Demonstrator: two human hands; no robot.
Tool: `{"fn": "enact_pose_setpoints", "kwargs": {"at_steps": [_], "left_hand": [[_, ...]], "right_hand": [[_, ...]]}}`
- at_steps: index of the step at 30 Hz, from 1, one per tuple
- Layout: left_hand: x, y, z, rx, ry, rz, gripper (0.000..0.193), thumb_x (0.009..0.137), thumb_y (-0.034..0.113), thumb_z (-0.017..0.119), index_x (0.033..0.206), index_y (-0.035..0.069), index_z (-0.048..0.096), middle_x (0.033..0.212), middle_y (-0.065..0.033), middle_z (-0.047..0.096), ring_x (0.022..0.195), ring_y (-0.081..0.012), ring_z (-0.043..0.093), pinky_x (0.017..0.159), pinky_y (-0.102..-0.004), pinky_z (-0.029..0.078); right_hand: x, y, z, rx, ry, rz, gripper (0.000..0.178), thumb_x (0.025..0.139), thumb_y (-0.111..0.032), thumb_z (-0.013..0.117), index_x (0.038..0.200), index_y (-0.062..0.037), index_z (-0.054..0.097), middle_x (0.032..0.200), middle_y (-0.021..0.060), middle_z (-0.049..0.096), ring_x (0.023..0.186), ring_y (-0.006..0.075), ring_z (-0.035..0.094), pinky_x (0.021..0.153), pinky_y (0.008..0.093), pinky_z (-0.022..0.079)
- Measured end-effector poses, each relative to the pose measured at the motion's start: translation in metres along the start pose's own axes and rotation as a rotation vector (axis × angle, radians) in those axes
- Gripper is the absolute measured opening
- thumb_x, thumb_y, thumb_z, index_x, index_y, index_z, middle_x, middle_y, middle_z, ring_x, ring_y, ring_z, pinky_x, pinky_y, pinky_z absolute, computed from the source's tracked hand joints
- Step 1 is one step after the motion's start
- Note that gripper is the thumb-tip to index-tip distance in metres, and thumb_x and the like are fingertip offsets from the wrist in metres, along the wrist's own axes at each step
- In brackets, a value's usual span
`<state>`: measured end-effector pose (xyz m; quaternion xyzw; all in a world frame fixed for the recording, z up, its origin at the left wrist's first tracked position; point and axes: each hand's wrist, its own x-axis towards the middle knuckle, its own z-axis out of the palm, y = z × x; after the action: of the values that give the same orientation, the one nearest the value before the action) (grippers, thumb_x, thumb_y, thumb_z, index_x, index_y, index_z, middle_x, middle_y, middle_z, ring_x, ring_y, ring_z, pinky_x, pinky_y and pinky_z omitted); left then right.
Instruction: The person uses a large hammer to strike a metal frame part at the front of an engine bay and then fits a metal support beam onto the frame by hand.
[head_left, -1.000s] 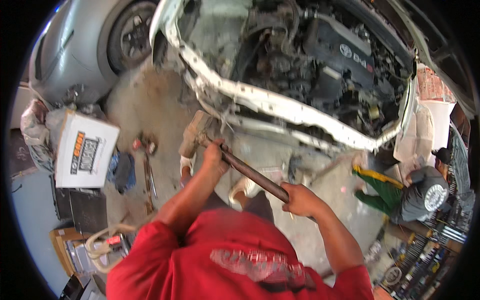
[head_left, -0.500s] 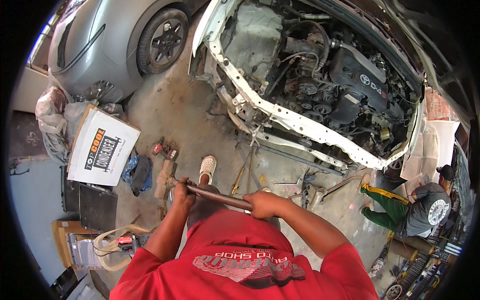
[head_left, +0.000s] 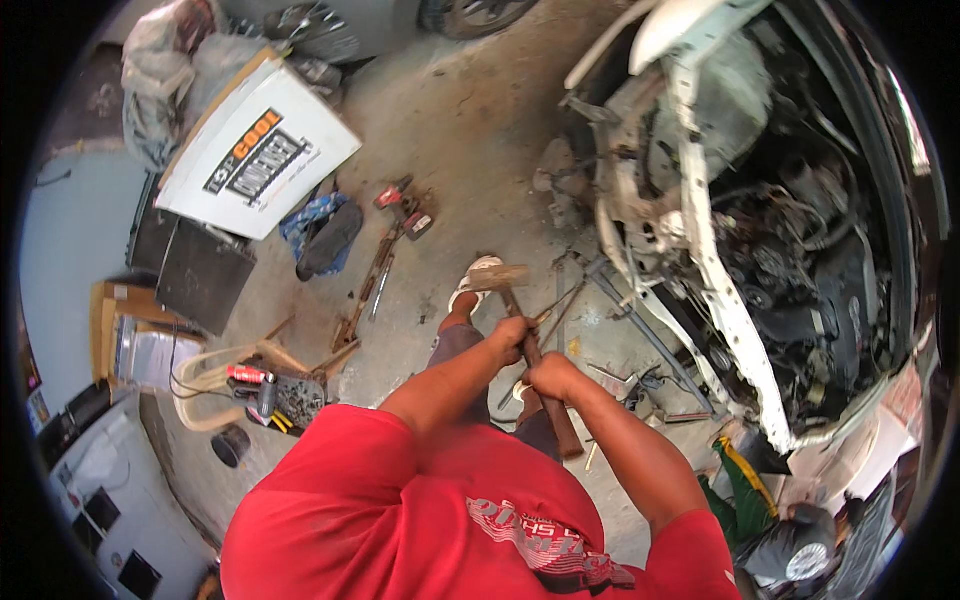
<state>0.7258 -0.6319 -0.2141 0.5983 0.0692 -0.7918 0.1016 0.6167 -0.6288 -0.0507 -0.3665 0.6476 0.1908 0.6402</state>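
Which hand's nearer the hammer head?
Left. The left hand grips the hammer handle between the hammer head and the right hand, which grips farther along, toward the handle's other end.

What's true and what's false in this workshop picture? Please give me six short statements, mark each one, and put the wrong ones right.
1. The left hand and the right hand both grip the hammer. True.
2. The right hand is nearer the hammer's head. False: the left hand is nearer.
3. A white box is toward the picture's left. True.
4. The car's engine bay is covered. False: the engine bay is exposed.
5. The hammer-holder's shirt is green. False: the shirt is red.
6. A power tool lies on the floor. True.
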Motion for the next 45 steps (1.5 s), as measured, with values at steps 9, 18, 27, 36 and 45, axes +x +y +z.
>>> {"fn": "enact_pose_setpoints", "kwargs": {"at_steps": [9,18,27,36,45], "left_hand": [[0.1,0.115,-0.075,0.6,-0.099,-0.05,0.018,0.084,0.017,0.066,0.08,0.001,0.07,0.077,-0.0126,0.067,0.066,-0.024,0.062,0.062,-0.0395,0.05],[0.118,0.217,-0.089,0.524,-0.029,0.112,0.024,0.091,0.012,0.059,0.067,0.011,0.054,0.06,-0.0015,0.05,0.052,-0.0165,0.05,0.043,-0.0366,0.035],[0.087,0.241,-0.127,0.316,0.143,-0.111,0.018,0.096,0.02,0.062,0.097,0.006,0.049,0.073,-0.0058,0.051,0.057,-0.0201,0.056,0.049,-0.0312,0.051],[0.031,0.274,-0.07,0.517,0.098,-0.04,0.038,0.085,0.029,0.074,0.115,0.016,0.053,0.109,-0.0065,0.051,0.096,-0.026,0.058,0.077,-0.0403,0.054],[0.085,0.374,-0.099,1.346,0.203,0.395,0.056,0.096,0.038,0.058,0.142,0.008,0.049,0.114,-0.0145,0.066,0.092,-0.0338,0.064,0.08,-0.0438,0.055]], "right_hand": [[0.102,-0.097,0.004,0.94,-0.152,0.086,0.046,0.089,-0.043,0.069,0.115,-0.0063,0.059,0.095,0.0069,0.063,0.08,0.0203,0.059,0.067,0.0372,0.048],[0.129,-0.03,-0.009,0.872,0.004,0.046,0.045,0.092,-0.051,0.065,0.103,-0.008,0.061,0.077,0.0035,0.055,0.06,0.0136,0.045,0.056,0.0294,0.041],[0.112,0.037,0.031,0.817,0.028,0.178,0.043,0.091,-0.04,0.067,0.107,-0.0006,0.064,0.084,0.0065,0.06,0.072,0.0173,0.054,0.061,0.0343,0.045],[0.091,0.092,0.057,0.744,0.307,0.083,0.029,0.086,-0.018,0.062,0.109,-0.0012,0.068,0.101,0.0148,0.068,0.097,0.0273,0.063,0.085,0.0391,0.05],[-0.048,0.19,0.081,0.798,0.412,0.158,0.037,0.077,-0.007,0.059,0.113,-0.008,0.069,0.099,0.0115,0.07,0.089,0.0257,0.067,0.076,0.0382,0.054]]}}
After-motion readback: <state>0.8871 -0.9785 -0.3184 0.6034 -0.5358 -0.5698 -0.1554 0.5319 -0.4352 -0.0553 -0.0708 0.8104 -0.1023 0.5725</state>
